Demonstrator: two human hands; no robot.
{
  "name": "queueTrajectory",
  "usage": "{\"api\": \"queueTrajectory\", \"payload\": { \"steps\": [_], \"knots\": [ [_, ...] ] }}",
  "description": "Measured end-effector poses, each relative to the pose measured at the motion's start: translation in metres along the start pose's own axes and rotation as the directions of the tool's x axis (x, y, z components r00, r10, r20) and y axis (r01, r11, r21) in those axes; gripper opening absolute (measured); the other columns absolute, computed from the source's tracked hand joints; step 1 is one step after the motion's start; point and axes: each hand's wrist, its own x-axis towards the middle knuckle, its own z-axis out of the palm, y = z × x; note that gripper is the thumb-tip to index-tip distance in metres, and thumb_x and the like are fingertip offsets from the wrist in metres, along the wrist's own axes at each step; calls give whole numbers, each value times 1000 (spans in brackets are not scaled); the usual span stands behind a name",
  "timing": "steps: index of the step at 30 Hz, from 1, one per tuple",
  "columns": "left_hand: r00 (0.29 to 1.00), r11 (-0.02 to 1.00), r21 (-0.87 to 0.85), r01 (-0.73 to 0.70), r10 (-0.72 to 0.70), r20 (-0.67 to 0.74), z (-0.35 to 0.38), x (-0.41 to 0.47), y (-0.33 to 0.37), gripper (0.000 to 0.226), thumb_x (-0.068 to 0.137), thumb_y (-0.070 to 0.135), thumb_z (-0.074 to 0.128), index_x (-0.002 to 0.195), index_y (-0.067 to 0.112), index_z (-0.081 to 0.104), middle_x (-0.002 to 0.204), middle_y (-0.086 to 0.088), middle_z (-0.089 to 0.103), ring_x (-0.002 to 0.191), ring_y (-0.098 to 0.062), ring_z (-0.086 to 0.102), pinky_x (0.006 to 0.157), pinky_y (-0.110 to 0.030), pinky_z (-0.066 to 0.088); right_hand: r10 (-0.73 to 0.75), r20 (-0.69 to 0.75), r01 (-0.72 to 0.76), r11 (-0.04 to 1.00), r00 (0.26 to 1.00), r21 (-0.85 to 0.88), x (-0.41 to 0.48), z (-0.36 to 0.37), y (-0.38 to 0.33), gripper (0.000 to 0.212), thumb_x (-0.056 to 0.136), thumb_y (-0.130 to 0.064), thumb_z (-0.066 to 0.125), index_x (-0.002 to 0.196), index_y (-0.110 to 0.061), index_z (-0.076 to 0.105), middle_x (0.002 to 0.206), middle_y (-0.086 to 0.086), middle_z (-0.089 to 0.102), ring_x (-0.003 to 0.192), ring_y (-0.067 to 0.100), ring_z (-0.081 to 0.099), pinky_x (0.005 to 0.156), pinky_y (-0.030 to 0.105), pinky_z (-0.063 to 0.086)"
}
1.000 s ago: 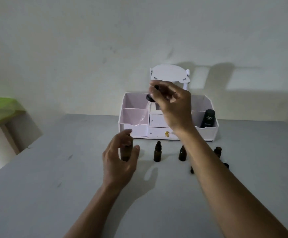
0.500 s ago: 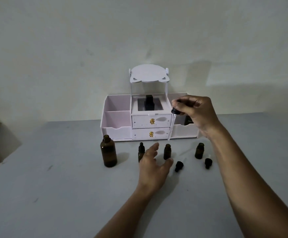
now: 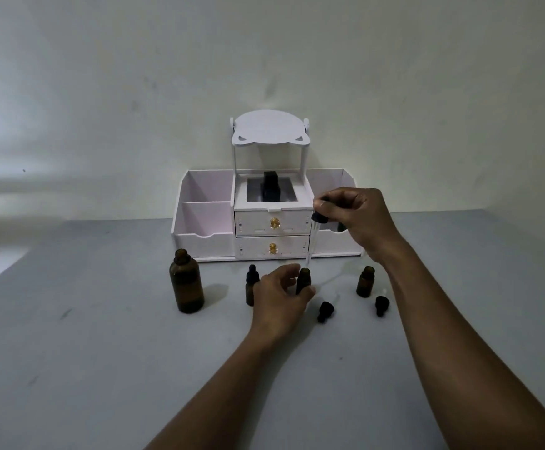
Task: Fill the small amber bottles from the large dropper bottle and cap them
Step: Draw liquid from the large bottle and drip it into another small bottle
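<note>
The large amber bottle [image 3: 186,282] stands uncapped on the grey table at the left. My right hand [image 3: 352,216] pinches the black bulb of its dropper [image 3: 313,238], whose glass tube points down with its tip just above an open small amber bottle [image 3: 303,280]. My left hand [image 3: 279,295] grips that small bottle from the left. A capped small bottle [image 3: 251,285] stands partly behind my left hand. Another open small bottle [image 3: 365,281] stands to the right. Two black dropper caps [image 3: 324,311] [image 3: 381,305] lie on the table near them.
A white organiser [image 3: 206,241] with two drawers, side compartments and a raised shelf stands against the wall behind the bottles. A black object [image 3: 270,190] sits in its middle top tray. The grey table [image 3: 102,368] stretches towards me.
My left hand left the large bottle and moved right to grip the middle small bottle. My right hand carried the dropper down and right until its tip hung over that bottle.
</note>
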Motion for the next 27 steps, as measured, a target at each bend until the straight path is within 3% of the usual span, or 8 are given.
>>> {"api": "queueTrajectory", "payload": {
  "steps": [3, 7, 12, 16, 19, 22, 25, 27],
  "knots": [
    [1000, 1000, 4, -18, 18, 5, -1, -1, 1, 51, 86, 19, 79, 134, 15, 63, 130, 0, 69, 115, -9, 63, 96, -16, 46, 10, 14, -10, 1000, 1000, -7, -1, 3, 3, 9, 86, -10, 74, 94, -9, 76, 77, -6, 75, 70, 8, 75, 61, 9, 51],
    [1000, 999, 27, -20, 20, 2, -1, 0, -1, 41, 89, 13, 75, 130, 16, 67, 125, 1, 72, 103, -1, 63, 78, 3, 42, 9, 27, -8, 999, 1000, -36, 1, 5, 11, 7, 83, -9, 77, 87, -14, 77, 78, -2, 77, 74, 16, 76, 74, 22, 58],
    [1000, 1000, 22, -10, 10, 3, 0, -1, 1, 41, 91, 10, 73, 130, 15, 66, 125, 1, 71, 101, 0, 61, 94, -7, 45, -43, 20, 45, 988, 999, -146, 1, 7, 15, 4, 82, -11, 78, 83, -14, 75, 77, -6, 74, 69, 1, 71, 70, 11, 54],
    [1000, 999, 42, -29, 29, -3, 1, 1, -1, 41, 91, 10, 72, 131, 14, 66, 124, 1, 71, 96, 2, 60, 71, 9, 38, -78, 11, 78, 983, 997, -166, 0, 6, 16, 7, 82, -7, 78, 78, -7, 72, 73, -2, 72, 66, 1, 69, 71, 16, 57],
    [999, 999, 41, -29, 30, -14, 1, 0, -1, 39, 90, 10, 73, 129, 15, 68, 120, 3, 73, 93, 4, 62, 78, 5, 41, -72, 22, 74, 987, 997, -144, -2, 5, 16, 8, 82, -5, 77, 80, 1, 72, 72, -1, 72, 65, 1, 71, 70, 14, 55],
    [999, 999, 18, -33, 33, -10, 0, 0, -1, 39, 90, 9, 73, 128, 15, 69, 119, 2, 74, 96, 1, 64, 97, -12, 49, -55, 34, 59, 987, 998, -147, -2, 4, 15, 6, 81, -10, 79, 83, -5, 76, 73, -4, 75, 69, 5, 73, 74, 16, 57],
    [1000, 999, 20, -28, 28, -2, 0, -2, -1, 49, 89, 13, 75, 136, 15, 62, 130, 1, 69, 107, -3, 63, 93, -8, 44, -50, 48, 56, 990, 998, -128, -3, 4, 9, 5, 82, -12, 79, 86, -10, 78, 76, -1, 77, 74, 14, 75, 77, 23, 59],
    [1000, 1000, 19, -22, 22, 12, -1, -5, -3, 62, 88, 17, 77, 145, 15, 52, 141, 0, 61, 117, -7, 59, 96, -14, 41, -49, 27, 51, 996, 998, -79, -4, 3, 2, 4, 83, -12, 78, 86, -11, 77, 76, -2, 77, 73, 15, 76, 66, 17, 55]
  ]
}}
